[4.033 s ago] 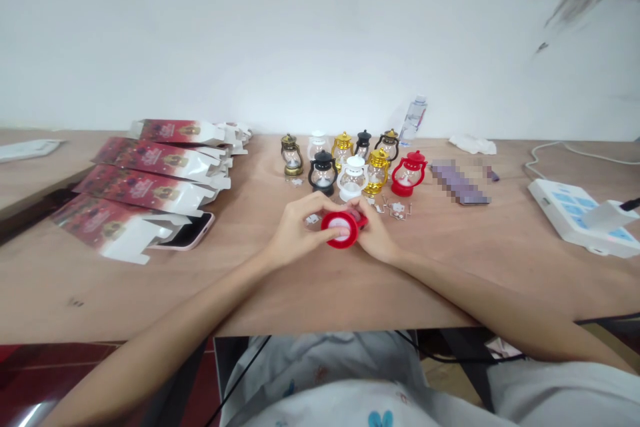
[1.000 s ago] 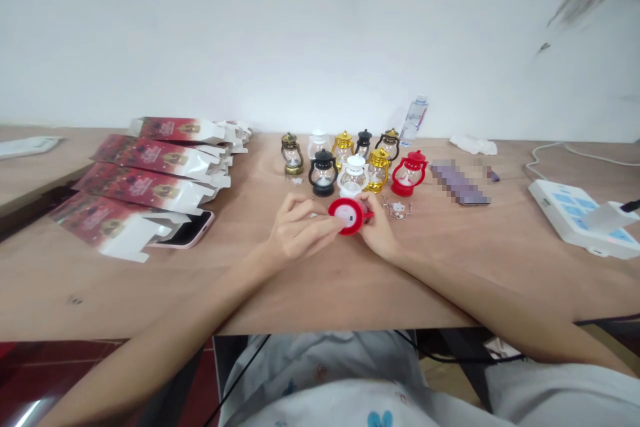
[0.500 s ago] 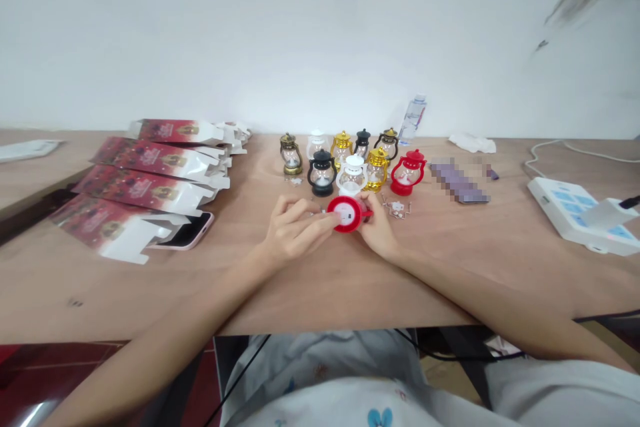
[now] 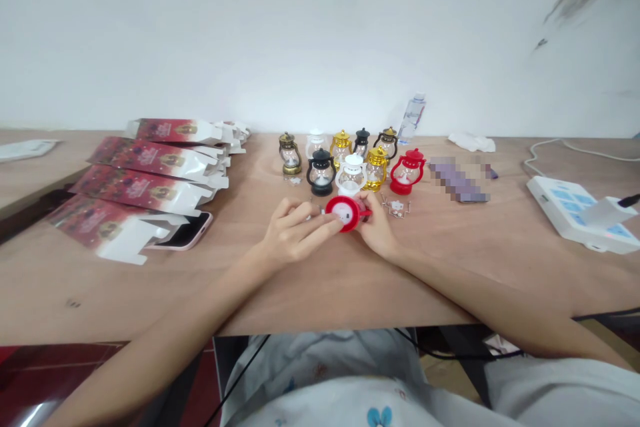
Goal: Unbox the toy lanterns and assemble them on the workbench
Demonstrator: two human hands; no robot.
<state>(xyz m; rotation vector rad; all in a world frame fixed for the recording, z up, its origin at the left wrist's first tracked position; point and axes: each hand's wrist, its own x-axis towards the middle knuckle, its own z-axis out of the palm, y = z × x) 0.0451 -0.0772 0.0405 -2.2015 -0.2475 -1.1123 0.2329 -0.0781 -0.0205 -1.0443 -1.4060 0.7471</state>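
Note:
A small red lantern (image 4: 353,214) is held between my two hands, tipped so that its round underside with a white disc faces me. My right hand (image 4: 376,230) is closed around its body and handle from the right. My left hand (image 4: 295,230) is at the base's left edge, one digit lying across the white disc and the other fingers bent. Just behind stand a white lantern (image 4: 351,175), a black lantern (image 4: 321,173), a gold lantern (image 4: 375,169) and another red lantern (image 4: 407,172). Small metal and white pieces (image 4: 397,207) lie right of my right hand.
More lanterns, one bronze (image 4: 289,153), stand behind. Red printed boxes (image 4: 145,155) lie at the left, partly over a phone (image 4: 187,232). To the right are a bottle (image 4: 413,119), tissue (image 4: 471,141), a blurred purple item (image 4: 459,180) and a white power strip (image 4: 575,213).
My left digit has slid slightly right across the lantern's white disc. The lantern has turned a little and shifted slightly left; both hands keep nearly the same place.

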